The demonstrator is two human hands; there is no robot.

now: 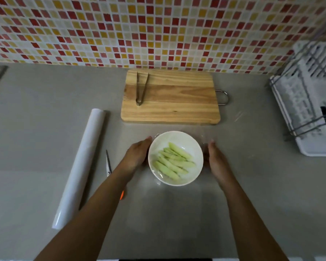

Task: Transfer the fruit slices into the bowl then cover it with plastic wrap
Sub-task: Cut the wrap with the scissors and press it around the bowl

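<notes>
A white bowl (186, 140) stands on the grey counter, holding several pale green fruit slices (174, 161). A clear sheet of plastic wrap (207, 136) lies over the bowl and spreads onto the counter around it. My left hand (136, 154) presses flat against the bowl's left side. My right hand (215, 159) presses flat against its right side, fingers straight and together. The roll of plastic wrap (79, 166) lies to the left.
A wooden cutting board (175, 102) with metal tongs (141, 88) on it lies behind the bowl. Scissors (108, 163) rest between the roll and my left arm. A white dish rack (309, 102) stands at the right. A tiled wall rises behind.
</notes>
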